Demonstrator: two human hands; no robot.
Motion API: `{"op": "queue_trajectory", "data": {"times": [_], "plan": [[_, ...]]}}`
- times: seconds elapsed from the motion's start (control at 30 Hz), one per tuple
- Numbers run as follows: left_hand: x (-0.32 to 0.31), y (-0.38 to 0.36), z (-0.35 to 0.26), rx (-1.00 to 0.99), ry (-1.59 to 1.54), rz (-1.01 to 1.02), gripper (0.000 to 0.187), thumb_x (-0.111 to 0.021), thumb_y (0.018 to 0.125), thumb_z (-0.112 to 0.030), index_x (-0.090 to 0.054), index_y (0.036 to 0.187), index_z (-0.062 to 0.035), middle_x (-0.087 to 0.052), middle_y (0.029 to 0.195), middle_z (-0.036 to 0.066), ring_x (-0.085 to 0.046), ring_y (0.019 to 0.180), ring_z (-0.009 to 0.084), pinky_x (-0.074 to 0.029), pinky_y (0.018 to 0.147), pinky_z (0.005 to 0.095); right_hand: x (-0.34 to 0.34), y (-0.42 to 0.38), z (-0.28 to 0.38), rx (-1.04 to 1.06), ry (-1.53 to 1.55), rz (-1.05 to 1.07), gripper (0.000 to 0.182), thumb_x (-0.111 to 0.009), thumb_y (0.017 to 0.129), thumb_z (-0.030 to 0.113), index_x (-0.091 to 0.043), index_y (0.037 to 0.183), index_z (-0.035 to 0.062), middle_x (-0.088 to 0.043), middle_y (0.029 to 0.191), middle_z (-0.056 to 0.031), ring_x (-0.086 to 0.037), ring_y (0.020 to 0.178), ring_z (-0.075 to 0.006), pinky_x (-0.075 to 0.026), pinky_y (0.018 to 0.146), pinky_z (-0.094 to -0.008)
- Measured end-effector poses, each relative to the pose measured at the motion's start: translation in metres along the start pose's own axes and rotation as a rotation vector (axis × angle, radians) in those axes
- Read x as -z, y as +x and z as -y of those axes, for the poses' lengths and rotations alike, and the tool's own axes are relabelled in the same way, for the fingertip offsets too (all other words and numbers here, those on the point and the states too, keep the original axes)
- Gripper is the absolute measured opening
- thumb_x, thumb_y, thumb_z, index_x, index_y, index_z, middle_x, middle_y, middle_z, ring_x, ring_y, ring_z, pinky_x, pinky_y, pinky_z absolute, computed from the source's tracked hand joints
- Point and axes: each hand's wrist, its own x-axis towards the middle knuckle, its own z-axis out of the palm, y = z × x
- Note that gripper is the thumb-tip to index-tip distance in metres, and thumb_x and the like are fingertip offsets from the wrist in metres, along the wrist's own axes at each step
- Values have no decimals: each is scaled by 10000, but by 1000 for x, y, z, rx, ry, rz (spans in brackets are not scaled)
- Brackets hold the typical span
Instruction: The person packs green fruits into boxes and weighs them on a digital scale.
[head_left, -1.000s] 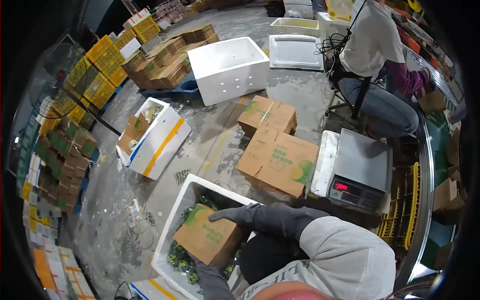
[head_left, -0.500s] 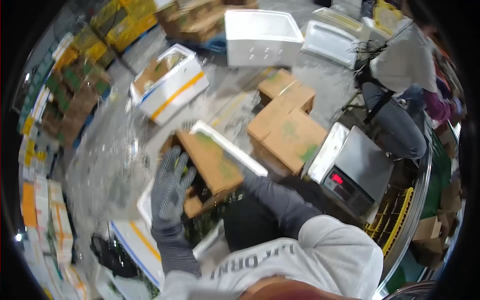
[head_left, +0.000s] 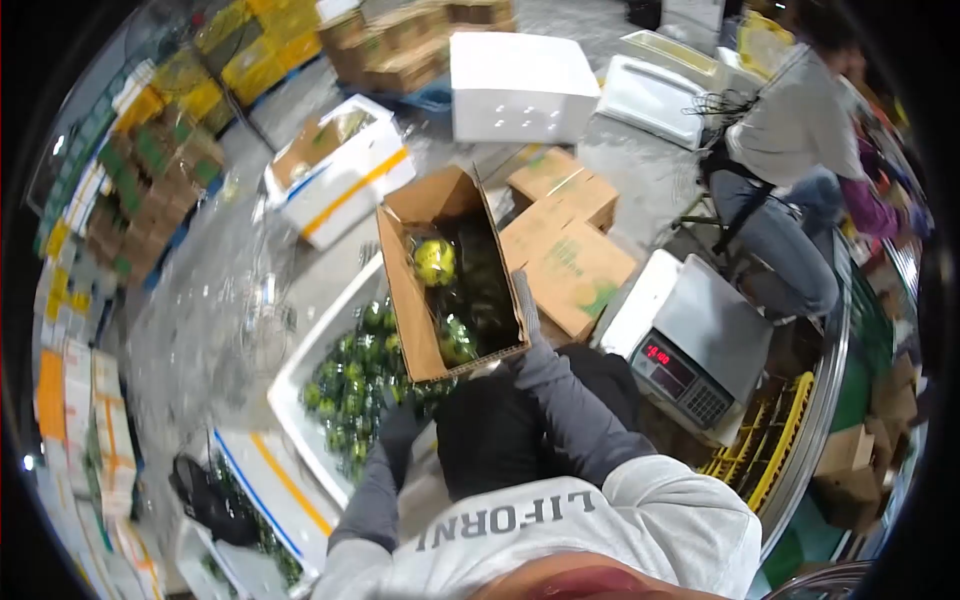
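Note:
A cardboard box [head_left: 403, 310] is tilted with its open top toward me, above a white foam box [head_left: 300, 372]. Inside the cardboard box lie a yellow-green round fruit [head_left: 434, 262] in clear wrap and a greener one [head_left: 457, 342] near the lower edge. My right hand [head_left: 526, 308], in a grey glove, grips the cardboard box at its right side. Below its lower left corner is my left hand [head_left: 400, 424], dark and blurred over the foam box's edge, its fingers not readable. Many green fruits [head_left: 350, 385] in clear plastic fill the foam box.
Closed cartons [head_left: 575, 270] stand beyond my right hand, with a digital scale [head_left: 715, 325] at right. A seated person [head_left: 790, 150] works by the conveyor edge [head_left: 815, 420]. Foam boxes [head_left: 345, 185] stand ahead, and another [head_left: 275, 480] lies at lower left.
The cardboard box has swung up and away from me, so its inside shows and the green fruits are uncovered. My left hand has left its side and dropped lower.

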Motion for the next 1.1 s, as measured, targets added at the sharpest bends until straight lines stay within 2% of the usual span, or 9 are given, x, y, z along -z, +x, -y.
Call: {"op": "queue_trajectory", "data": {"times": [0.13, 0.27, 0.4, 0.43, 0.53, 0.57, 0.9, 1.0, 1.1], "plan": [[57, 8, -30, 2, -75, 209, 695, -584, 781, -560, -431, 1337, -172, -332, 1391, 249, -534, 1105, 413, -446, 922, 462, -15, -29, 52, 166, -55, 0, 589, -575, 884, 427, -461, 1291, 18, -598, 1165, -177, -634, 981, -308, -542, 827, -459], [24, 47, -22, -206, -29, 380, 744, -549, 789, -586, -409, 1365, -137, -332, 1421, 210, -460, 1209, 409, -409, 985, 444, -33, -75, 111, 349, -128, 14, 588, -575, 884, 428, -460, 1293, 20, -599, 1164, -175, -634, 980, -307, -543, 827, -457], [8, 71, -20, -11, -19, 478, 790, -539, 778, -627, -391, 1386, -145, -296, 1462, 189, -392, 1271, 412, -367, 1028, 436, -39, -142, 151, 544, -168, 1, 588, -575, 884, 428, -459, 1294, 22, -600, 1164, -173, -635, 979, -306, -543, 827, -455], [4, 77, -21, 46, -64, 407, 821, -541, 767, -641, -412, 1368, -97, -380, 1412, 198, -421, 1245, 418, -374, 1019, 436, -38, -160, 154, 584, -166, -6, 588, -575, 884, 429, -459, 1294, 23, -600, 1163, -173, -635, 979, -306, -543, 827, -455], [60, 76, -45, 3, 116, 736, 867, -555, 762, -631, -379, 1375, -44, -445, 1355, 222, -451, 1223, 409, -380, 1010, 427, -32, -211, 155, 718, -152, -36, 588, -574, 885, 429, -458, 1295, 25, -601, 1163, -171, -635, 979, -305, -543, 827, -454], [18, 112, -11, 100, 303, 830, 770, -565, 773, -593, -469, 1326, -66, -537, 1244, 246, -502, 1181, 384, -389, 1000, 415, -30, -228, 155, 771, -141, -48, 588, -574, 885, 429, -458, 1296, 25, -601, 1163, -171, -635, 979, -305, -543, 827, -453], [36, 107, -39, -67, -60, -16, 567, -557, 847, -409, -509, 1267, -32, -578, 1164, 199, -551, 1060, 304, -431, 909, 382, -17, -348, 155, 1136, -142, -51, 588, -574, 885, 431, -455, 1299, 31, -604, 1161, -165, -636, 977, -303, -544, 826, -448], [84, 83, -21, -99, -433, -251, 507, -554, 869, -353, -521, 1250, -21, -590, 1140, 184, -566, 1023, 280, -444, 882, 372, -16, -360, 168, 1142, -124, -13, 588, -574, 885, 431, -454, 1300, 33, -604, 1160, -164, -636, 977, -302, -545, 826, -447], [177, 36, -113, -287, -883, -327, 393, -563, 892, -252, -513, 1196, -9, -570, 1093, 130, -559, 955, 198, -456, 817, 318, -13, -357, 174, 1100, -91, 30, 587, -573, 885, 432, -453, 1301, 35, -605, 1159, -162, -637, 976, -302, -545, 826, -445]]}}
